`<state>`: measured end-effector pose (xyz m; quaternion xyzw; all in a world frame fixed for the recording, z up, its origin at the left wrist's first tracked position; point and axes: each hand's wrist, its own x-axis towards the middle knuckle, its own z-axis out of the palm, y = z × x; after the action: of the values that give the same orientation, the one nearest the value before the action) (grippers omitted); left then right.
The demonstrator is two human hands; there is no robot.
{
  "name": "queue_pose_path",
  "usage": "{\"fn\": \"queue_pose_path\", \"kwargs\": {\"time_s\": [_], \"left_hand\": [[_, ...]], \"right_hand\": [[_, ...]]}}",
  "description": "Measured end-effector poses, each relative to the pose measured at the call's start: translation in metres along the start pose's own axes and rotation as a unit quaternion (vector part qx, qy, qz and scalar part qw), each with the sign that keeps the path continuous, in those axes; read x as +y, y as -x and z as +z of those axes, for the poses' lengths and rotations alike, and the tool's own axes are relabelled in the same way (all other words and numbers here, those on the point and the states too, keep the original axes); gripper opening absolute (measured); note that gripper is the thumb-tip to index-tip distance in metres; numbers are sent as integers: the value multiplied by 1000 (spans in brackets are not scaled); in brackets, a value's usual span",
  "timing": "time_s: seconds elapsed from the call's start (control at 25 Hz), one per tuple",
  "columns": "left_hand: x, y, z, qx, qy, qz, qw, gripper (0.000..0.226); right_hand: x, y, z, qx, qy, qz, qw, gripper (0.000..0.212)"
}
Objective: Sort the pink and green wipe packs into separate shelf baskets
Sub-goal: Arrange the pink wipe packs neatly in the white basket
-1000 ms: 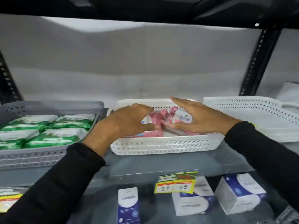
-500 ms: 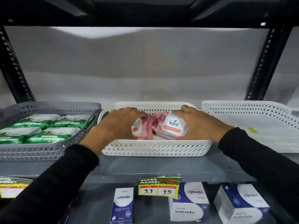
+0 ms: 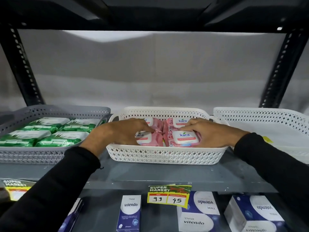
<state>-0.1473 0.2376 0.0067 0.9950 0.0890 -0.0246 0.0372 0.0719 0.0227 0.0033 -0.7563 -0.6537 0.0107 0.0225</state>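
Observation:
Several pink wipe packs (image 3: 183, 137) lie flat in the middle white basket (image 3: 165, 156) on the shelf. My left hand (image 3: 123, 131) rests on the near left pink pack (image 3: 146, 138), fingers curled over its top. My right hand (image 3: 209, 133) grips the near right pink pack at its right edge. Two more pink packs (image 3: 177, 122) sit behind them. Several green wipe packs (image 3: 50, 131) fill the grey basket (image 3: 30, 154) to the left.
An empty white basket (image 3: 267, 114) with a small yellow sticker stands at the right. Black shelf uprights (image 3: 280, 67) flank the bay. Below the shelf edge hang a yellow price tag (image 3: 168, 195) and stand blue and white boxes (image 3: 131, 213).
Both hands have pressed the pink packs down from a bunched heap into flat rows in the middle basket. The camera view has shifted back and slightly down.

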Motion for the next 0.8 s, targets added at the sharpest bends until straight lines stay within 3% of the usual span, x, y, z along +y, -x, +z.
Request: {"fn": "queue_pose_path", "kwargs": {"time_s": [0.28,0.56,0.8], "left_hand": [[-10,-1,4,46,-27,-8,999,70],[-16,-5,11,70,-38,33,996,71],[-15,-2,6,73,12,34,997,70]], "right_hand": [[1,2,1,37,-37,-8,999,74],[0,0,4,34,-31,-2,999,77],[1,1,1,49,-55,-4,997,70]]}}
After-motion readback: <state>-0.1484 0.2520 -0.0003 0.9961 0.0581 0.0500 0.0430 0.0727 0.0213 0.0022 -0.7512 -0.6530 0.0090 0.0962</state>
